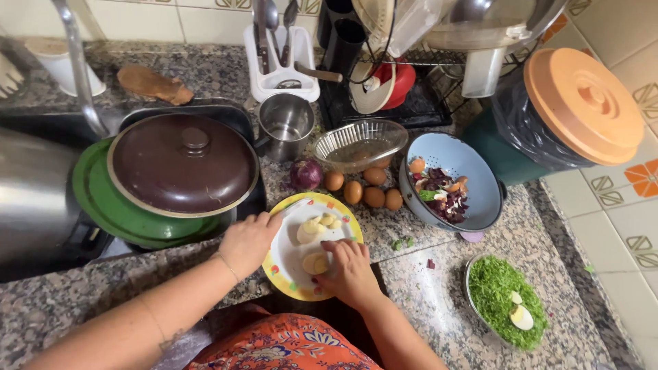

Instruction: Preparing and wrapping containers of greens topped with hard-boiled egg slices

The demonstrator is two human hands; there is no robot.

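A yellow-rimmed plate (284,270) sits at the counter's front edge with pieces of boiled egg (317,226) on its white middle. My left hand (248,241) rests on the plate's left rim, fingers curled over it. My right hand (349,273) lies on the plate's lower right, fingertips on a halved boiled egg (314,262). I cannot see a knife in either hand.
Several brown eggs (364,190) and a red onion (306,174) lie behind the plate. A blue colander (480,188) holds peelings. A dish of chopped greens (504,294) with egg stands right. A brown-lidded pan (182,163), steel cup (285,123) and orange-lidded bin (582,103) crowd the back.
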